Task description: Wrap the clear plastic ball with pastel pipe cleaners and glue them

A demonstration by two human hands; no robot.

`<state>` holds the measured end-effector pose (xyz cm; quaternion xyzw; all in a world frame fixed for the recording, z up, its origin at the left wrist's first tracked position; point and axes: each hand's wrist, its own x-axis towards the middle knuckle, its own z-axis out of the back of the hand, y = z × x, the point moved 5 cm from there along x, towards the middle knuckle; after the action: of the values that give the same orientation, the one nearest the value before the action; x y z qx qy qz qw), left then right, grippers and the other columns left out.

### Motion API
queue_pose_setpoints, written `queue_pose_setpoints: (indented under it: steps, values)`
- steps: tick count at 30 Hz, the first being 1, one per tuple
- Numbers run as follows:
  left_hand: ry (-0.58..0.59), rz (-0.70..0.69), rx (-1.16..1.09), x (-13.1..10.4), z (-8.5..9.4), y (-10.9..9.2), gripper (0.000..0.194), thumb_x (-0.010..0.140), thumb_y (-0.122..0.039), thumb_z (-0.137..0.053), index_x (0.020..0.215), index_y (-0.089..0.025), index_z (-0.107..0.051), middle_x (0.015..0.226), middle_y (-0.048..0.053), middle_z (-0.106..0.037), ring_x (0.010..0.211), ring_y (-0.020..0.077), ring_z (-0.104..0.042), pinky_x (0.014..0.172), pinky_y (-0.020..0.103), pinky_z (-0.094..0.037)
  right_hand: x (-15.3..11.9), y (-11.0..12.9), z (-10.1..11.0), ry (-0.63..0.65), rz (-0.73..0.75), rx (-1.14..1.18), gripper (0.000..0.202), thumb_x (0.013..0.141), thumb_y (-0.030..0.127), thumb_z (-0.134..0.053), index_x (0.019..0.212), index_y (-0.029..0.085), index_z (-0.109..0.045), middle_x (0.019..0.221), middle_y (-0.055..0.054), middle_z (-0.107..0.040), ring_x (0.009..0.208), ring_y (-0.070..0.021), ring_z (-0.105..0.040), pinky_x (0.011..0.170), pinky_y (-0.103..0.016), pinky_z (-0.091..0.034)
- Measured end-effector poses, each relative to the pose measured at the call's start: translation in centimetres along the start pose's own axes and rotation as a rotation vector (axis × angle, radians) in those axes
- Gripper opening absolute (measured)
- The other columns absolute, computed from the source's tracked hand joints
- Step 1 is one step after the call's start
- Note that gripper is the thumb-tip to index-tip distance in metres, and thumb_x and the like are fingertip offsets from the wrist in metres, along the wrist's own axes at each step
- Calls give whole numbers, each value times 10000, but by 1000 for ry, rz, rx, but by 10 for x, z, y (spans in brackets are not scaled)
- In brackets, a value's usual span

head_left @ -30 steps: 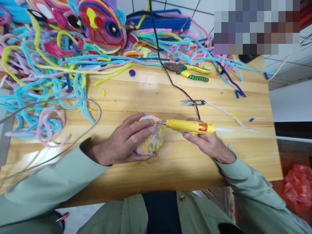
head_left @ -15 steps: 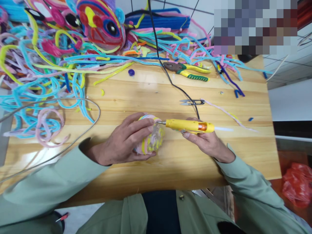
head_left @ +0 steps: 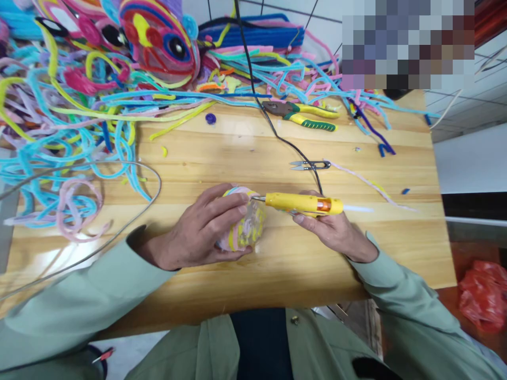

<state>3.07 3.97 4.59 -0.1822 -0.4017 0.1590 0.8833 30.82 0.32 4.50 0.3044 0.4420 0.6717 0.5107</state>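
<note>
My left hand is wrapped round a small rounded piece banded in pink, yellow and light blue fuzzy strips, with a clear, shiny patch on its right side. In my right hand lies a yellow hot glue gun, held level with its metal nozzle pointing left. The nozzle tip is at the upper edge of the piece, close to my left fingertips. Whether it touches, I cannot tell. A whitish glue stick pokes out of the gun's back end.
Pliers and thread snips lie beyond my hands. The gun's black cord runs across the table. Tangled pipe cleaners cover the left and back, beside a colourful fuzzy mask. A grey cable loops at left.
The whole view has shifted slightly to the left. Both hands keep their grips, and the nozzle stays at the same spot on the banded piece.
</note>
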Motion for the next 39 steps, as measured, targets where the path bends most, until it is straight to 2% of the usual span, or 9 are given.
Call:
queue_pose_setpoints:
  steps: [6,16,24,28,35,39]
  values:
    - [1,-9,2,0,0,0,891,973,-502,-901,1683,-198,-458,1442,186,-747,1344,334,-754,1214,578,-634,0,2,-1,-8,6,-21,324,1115,552,-652,1080,260,-787,1051,-52,-741,908,-212,-716,871,-347,-673]
    - [6,-11,38,2,0,-1,781,1014,-513,-848,1631,-205,-479,1405,179,-768,1311,331,-773,1173,588,-675,-1,8,4,-21,116,-160,191,1134,404,-651,1063,258,-750,1050,-50,-738,903,-205,-710,838,-341,-629]
    - [13,-5,38,2,1,-2,715,1031,-521,-831,1573,-182,-512,1415,173,-757,1304,327,-777,1197,574,-659,-2,11,3,-34,158,-165,224,1148,419,-623,1069,246,-740,1047,-59,-729,932,-214,-709,829,-349,-639]
    - [11,9,38,2,1,-1,708,1017,-537,-842,1574,-244,-517,1426,151,-753,1318,323,-764,1164,589,-673,-3,13,2,-60,192,-174,186,1154,377,-615,1074,255,-729,1060,-52,-721,966,-214,-709,851,-346,-636]
    - [13,-2,10,-1,0,0,820,996,-486,-872,1653,-192,-480,1423,192,-730,1356,351,-729,1183,598,-654,-1,10,1,-35,177,-159,156,1147,379,-636,1081,254,-704,1054,-44,-710,917,-201,-700,809,-335,-619]
    - [4,0,13,-2,1,0,891,944,-530,-918,1651,-201,-487,1439,190,-671,1417,396,-682,1133,590,-681,-1,12,3,-58,200,-168,107,1139,323,-648,1081,255,-706,1041,-40,-703,925,-199,-698,818,-330,-617]
